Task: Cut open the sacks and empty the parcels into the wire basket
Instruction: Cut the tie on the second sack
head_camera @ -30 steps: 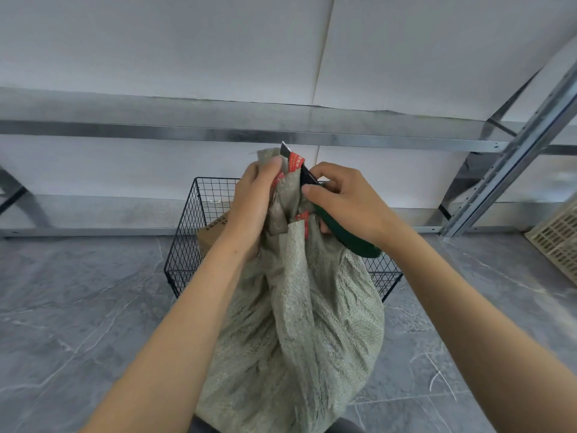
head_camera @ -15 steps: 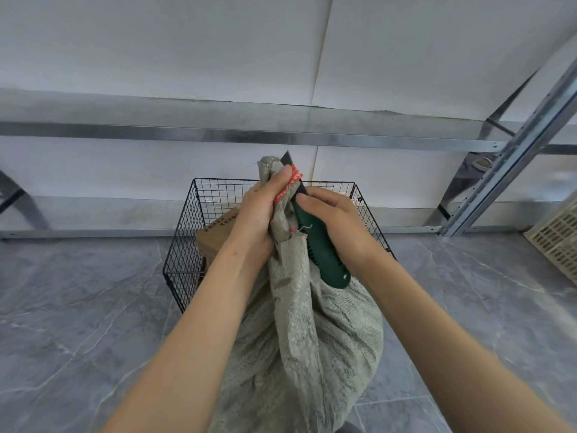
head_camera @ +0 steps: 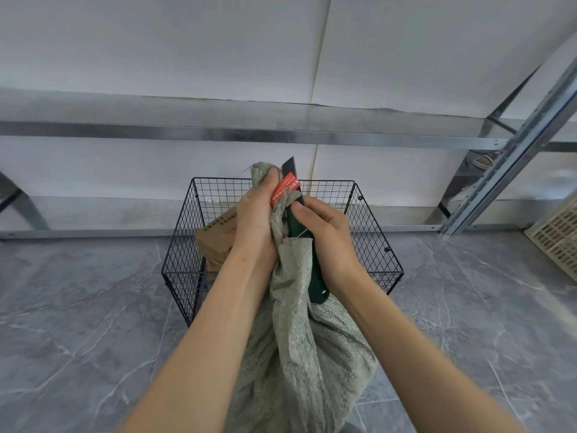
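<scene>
**Sack neck under the knife, nothing tipped out of it yet**

The left grip is clenched round the bunched neck of the sack. The right grip is wrapped round the green handle of a knife, blade up against the red tape just beside the left grip. The sack hangs full below both grips. The wire basket stands just beyond them, holding a brown box. Opening and emptying look left to do.

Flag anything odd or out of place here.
Nothing is spilled. Two things stand out: the blade of the knife pokes up right beside the left hand, which grips the neck of the sack. The cardboard box in the wire basket lies tilted, not flat.
</scene>
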